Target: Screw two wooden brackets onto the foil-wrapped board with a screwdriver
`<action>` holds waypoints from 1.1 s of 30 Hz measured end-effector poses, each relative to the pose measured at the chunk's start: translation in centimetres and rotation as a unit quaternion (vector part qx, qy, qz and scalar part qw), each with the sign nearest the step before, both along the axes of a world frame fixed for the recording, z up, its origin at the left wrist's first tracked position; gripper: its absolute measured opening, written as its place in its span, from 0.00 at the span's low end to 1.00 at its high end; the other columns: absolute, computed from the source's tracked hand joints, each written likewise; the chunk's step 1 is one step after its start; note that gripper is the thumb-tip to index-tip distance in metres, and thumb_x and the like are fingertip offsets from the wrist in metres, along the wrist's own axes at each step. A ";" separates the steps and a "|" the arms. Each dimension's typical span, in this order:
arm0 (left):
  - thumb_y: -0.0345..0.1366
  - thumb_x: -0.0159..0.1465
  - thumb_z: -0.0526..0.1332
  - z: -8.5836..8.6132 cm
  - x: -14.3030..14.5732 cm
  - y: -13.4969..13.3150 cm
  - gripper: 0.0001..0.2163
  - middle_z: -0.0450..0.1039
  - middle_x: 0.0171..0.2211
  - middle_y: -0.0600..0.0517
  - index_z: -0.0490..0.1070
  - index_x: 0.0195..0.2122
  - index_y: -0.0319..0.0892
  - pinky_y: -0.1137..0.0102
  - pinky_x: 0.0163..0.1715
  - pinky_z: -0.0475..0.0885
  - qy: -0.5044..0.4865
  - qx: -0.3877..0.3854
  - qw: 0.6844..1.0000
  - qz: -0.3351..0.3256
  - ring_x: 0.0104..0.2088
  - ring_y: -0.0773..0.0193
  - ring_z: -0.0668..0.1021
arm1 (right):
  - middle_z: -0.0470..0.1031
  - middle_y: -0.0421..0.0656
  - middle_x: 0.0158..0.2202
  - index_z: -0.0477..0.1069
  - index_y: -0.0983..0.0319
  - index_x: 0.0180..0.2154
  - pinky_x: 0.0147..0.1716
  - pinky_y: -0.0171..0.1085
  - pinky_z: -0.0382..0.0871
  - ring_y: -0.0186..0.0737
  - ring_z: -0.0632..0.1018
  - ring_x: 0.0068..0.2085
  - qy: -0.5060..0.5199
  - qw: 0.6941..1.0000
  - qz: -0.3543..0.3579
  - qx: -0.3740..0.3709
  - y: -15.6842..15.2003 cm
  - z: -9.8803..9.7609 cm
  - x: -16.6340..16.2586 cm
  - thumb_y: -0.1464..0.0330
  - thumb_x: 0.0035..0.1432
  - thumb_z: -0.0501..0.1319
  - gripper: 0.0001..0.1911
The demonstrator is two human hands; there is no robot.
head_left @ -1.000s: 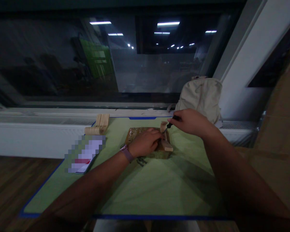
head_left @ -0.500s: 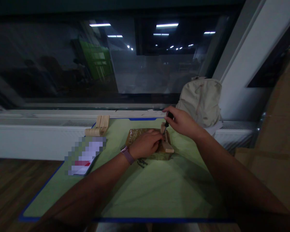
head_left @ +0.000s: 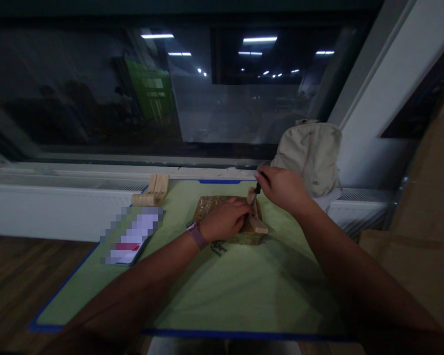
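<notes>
Fingers of the right hand (head_left: 283, 187) curl tightly around the black handle of a screwdriver (head_left: 258, 189), its shaft slanting down toward a pale wooden piece (head_left: 259, 227), as seen from the head camera. The left hand (head_left: 224, 220), a watch (head_left: 197, 235) at its wrist, reaches over a brown tape-wrapped block (head_left: 210, 201), fingers drawn close together against the wood beside the tool's tip; whether they grip it or only press cannot be told. The wooden piece lies across the block's right end, nearer the worktop's far edge than its near one. Small dark screws (head_left: 218, 248) lie just off the block's near side. At the worktop's far left corner rest slotted wooden parts (head_left: 151, 190), with a blurred printed sheet (head_left: 136, 239) below them along the left edge. A broad stretch of green worktop (head_left: 244, 296), partly shadowed, runs from the block to the blue near edge, the forearms crossing either side. Past the far right corner stands a pale backpack (head_left: 307, 158).
</notes>
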State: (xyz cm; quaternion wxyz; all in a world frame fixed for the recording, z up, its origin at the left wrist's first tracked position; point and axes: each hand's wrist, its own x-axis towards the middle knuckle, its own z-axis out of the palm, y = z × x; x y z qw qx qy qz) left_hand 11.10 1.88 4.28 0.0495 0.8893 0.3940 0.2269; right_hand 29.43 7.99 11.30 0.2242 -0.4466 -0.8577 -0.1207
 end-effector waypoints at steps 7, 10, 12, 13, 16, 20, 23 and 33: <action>0.24 0.61 0.53 -0.2 -0.1 0.1 0.15 0.75 0.46 0.46 0.73 0.46 0.40 0.61 0.55 0.69 -0.002 0.001 1.000 0.000 0.51 0.56 0.72 | 0.78 0.51 0.52 0.72 0.64 0.53 0.49 0.43 0.71 0.47 0.78 0.51 0.144 0.968 0.191 -0.076 1.0 -0.5 0.3 0.72 0.62 0.53 0.20; 0.23 0.61 0.53 -0.2 0.0 0.1 0.15 0.75 0.46 0.46 0.73 0.47 0.40 0.60 0.57 0.68 -0.002 0.004 1.000 0.001 0.52 0.55 0.72 | 0.79 0.48 0.44 0.73 0.62 0.48 0.41 0.39 0.71 0.44 0.79 0.42 0.196 0.955 0.206 -0.083 1.0 -0.7 0.1 0.69 0.61 0.58 0.14; 0.23 0.61 0.53 -0.2 0.0 0.1 0.15 0.74 0.46 0.46 0.72 0.47 0.40 0.60 0.57 0.68 -0.002 0.005 1.000 0.000 0.52 0.56 0.71 | 0.78 0.45 0.37 0.73 0.61 0.43 0.37 0.38 0.69 0.42 0.77 0.36 0.187 0.963 0.186 -0.062 0.8 -0.7 0.0 0.68 0.59 0.62 0.09; 0.24 0.62 0.53 -0.2 0.0 0.1 0.15 0.74 0.46 0.46 0.72 0.47 0.40 0.60 0.57 0.68 -0.001 0.004 1.000 0.000 0.52 0.56 0.71 | 0.78 0.44 0.35 0.72 0.61 0.40 0.35 0.37 0.68 0.42 0.76 0.34 0.176 0.969 0.169 -0.049 0.8 -0.7 0.0 0.68 0.59 0.62 0.07; 0.24 0.62 0.53 -0.2 0.0 0.1 0.14 0.74 0.46 0.46 0.73 0.47 0.39 0.60 0.55 0.68 0.001 0.002 1.000 -0.001 0.51 0.56 0.71 | 0.76 0.44 0.31 0.71 0.61 0.37 0.31 0.36 0.62 0.42 0.74 0.31 0.140 0.985 0.100 -0.012 0.7 -0.7 0.0 0.66 0.59 0.63 0.06; 0.24 0.62 0.53 -0.2 -0.1 0.1 0.14 0.75 0.45 0.46 0.73 0.46 0.39 0.61 0.55 0.69 -0.003 0.003 1.000 0.002 0.50 0.56 0.71 | 0.76 0.48 0.34 0.71 0.61 0.35 0.32 0.38 0.62 0.45 0.75 0.34 0.117 0.991 0.058 0.037 0.7 -0.7 0.1 0.64 0.62 0.59 0.08; 0.24 0.62 0.53 -0.2 0.0 0.1 0.15 0.75 0.46 0.46 0.72 0.47 0.40 0.61 0.55 0.68 -0.005 0.003 1.000 0.000 0.51 0.56 0.71 | 0.76 0.48 0.35 0.70 0.61 0.35 0.35 0.39 0.65 0.45 0.76 0.36 0.161 0.980 0.117 0.005 1.0 -0.7 0.3 0.66 0.63 0.57 0.07; 0.24 0.63 0.54 -0.1 0.1 0.0 0.15 0.75 0.46 0.47 0.73 0.47 0.40 0.61 0.56 0.68 -0.002 0.001 1.000 0.006 0.51 0.56 0.72 | 0.72 0.41 0.28 0.66 0.59 0.29 0.30 0.37 0.62 0.41 0.72 0.31 0.212 0.966 0.150 0.008 1.6 -1.0 0.1 0.66 0.57 0.64 0.09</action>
